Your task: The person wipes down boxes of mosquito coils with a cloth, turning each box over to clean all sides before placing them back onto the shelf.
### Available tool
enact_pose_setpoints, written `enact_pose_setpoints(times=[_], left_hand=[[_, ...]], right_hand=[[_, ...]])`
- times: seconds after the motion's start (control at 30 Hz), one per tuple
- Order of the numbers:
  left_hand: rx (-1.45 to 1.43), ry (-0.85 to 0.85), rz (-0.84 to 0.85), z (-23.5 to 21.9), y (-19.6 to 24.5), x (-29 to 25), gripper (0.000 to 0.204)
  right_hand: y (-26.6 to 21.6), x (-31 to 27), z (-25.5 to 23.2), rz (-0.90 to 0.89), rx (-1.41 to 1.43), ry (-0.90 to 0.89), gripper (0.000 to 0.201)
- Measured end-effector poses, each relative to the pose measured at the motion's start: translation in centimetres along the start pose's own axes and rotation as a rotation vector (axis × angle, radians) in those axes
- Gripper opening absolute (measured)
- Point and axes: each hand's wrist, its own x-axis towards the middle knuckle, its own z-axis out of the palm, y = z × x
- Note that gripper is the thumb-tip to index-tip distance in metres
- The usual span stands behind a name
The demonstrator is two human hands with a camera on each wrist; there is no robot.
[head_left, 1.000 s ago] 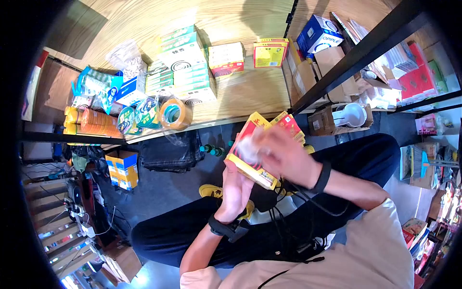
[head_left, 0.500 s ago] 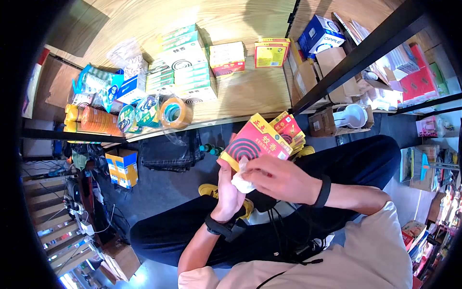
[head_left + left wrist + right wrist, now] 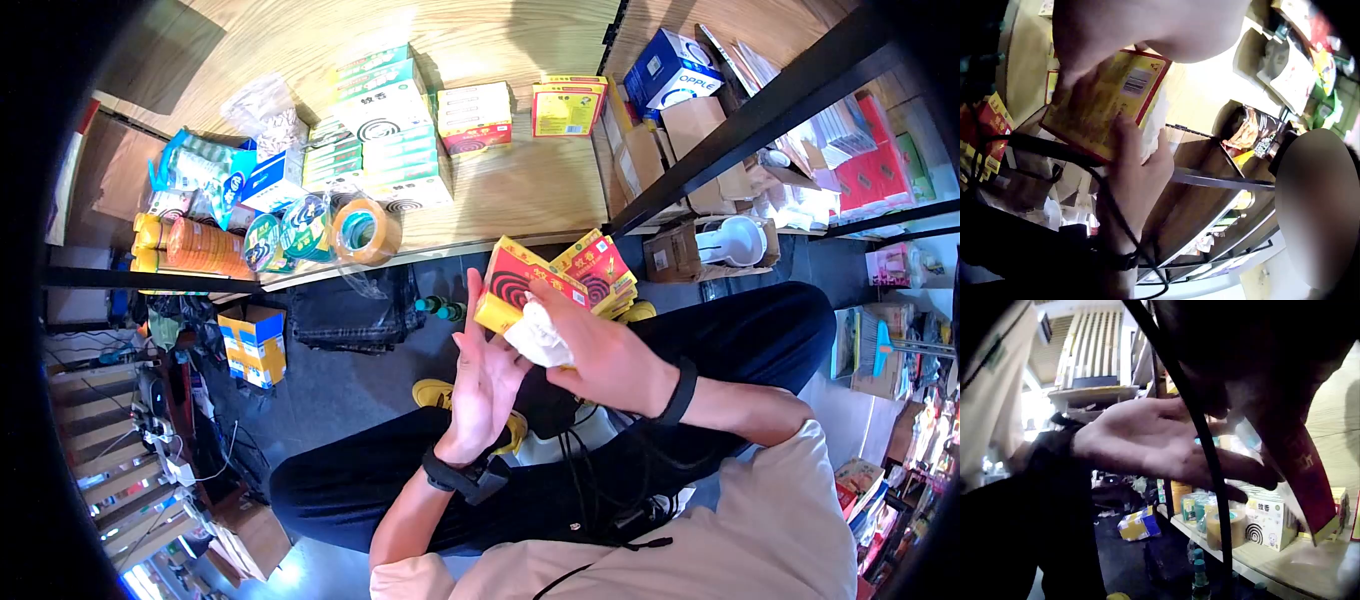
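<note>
Since the earlier frame the white wad (image 3: 541,336) has shifted up and rightward, and the red-and-yellow box (image 3: 528,276) has tilted, showing its yellow side. The right hand (image 3: 622,362) grips box and wad; the left hand (image 3: 484,392), fingers extended, lies just beside them. The box is before the wooden shelf (image 3: 535,195), next to similar boxes (image 3: 600,272).

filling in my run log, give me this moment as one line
right hand: grips red-yellow box, white wad; left hand: fingers extended near box; shelf: cartons, tape

Right hand (image 3: 615,358) partly hides white wad (image 3: 540,338); print on box (image 3: 1124,99) blurred
</note>
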Motion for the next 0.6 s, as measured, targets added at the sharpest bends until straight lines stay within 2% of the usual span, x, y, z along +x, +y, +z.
enact_pose_setpoints(times=[0.07, 0.1, 0.17, 0.2, 0.27, 0.3, 0.33, 0.37, 0.4, 0.43, 0.5, 0.53, 0.57, 0.6], left_hand=[[0.257, 0.013, -0.022, -1.5, -0.2, -0.1, 0.08], [0.267, 0.139, 0.027, -0.4, 0.0, 0.1, 0.074], [0.489, 0.313, 0.062, -2.2, -0.7, 0.1, 0.062], [0.487, 0.315, 0.066, -2.8, -1.2, 0.3, 0.062], [0.43, 0.488, 0.093, -3.5, -1.9, 0.5, 0.051], [0.234, 0.376, 0.035, -3.2, -1.6, 0.6, 0.052], [0.114, 0.305, -0.049, -2.9, -1.1, 0.5, 0.052], [-0.005, 0.23, -0.134, -2.3, -0.6, 0.5, 0.051], [-0.007, 0.232, -0.133, -2.2, -0.5, 0.4, 0.051], [-0.014, 0.226, -0.112, -2.1, -0.5, 0.2, 0.05], [-0.019, 0.219, -0.09, -2.1, -0.2, 0.2, 0.049], [-0.028, 0.229, -0.115, -2.3, 0.2, 0.2, 0.048], [-0.037, 0.239, -0.14, -2.5, 0.5, 0.2, 0.047], [-0.038, 0.232, -0.113, -2.7, 0.5, 0.3, 0.044]], right_hand=[[0.7, 0.1, -0.8, 0.084, 0.134, 0.077, 0.072], [0.0, 0.5, -1.9, 0.273, 0.178, 0.085, 0.058], [0.9, 1.5, -2.6, 0.342, 0.339, 0.221, 0.043], [1.8, 1.7, -1.8, 0.38, 0.526, 0.311, 0.037], [2.8, 1.3, -1.6, 0.466, 0.784, 0.269, 0.037], [2.3, 1.3, -1.9, 0.527, 0.927, 0.241, 0.037], [1.9, 1.3, -1.9, 0.525, 0.926, 0.233, 0.037], [1.6, 1.2, -1.9, 0.449, 0.81, 0.193, 0.036], [1.3, 1.2, -1.9, 0.374, 0.695, 0.155, 0.036], [1.2, 1.2, -2.3, 0.375, 0.695, 0.155, 0.036], [1.2, 1.6, -3.3, 0.485, 0.799, 0.137, 0.039], [1.8, 1.5, -2.9, 0.497, 0.831, 0.214, 0.042], [2.2, 1.4, -3.7, 0.535, 0.85, 0.19, 0.04], [1.9, 1.7, -4.4, 0.51, 0.868, 0.24, 0.039]])
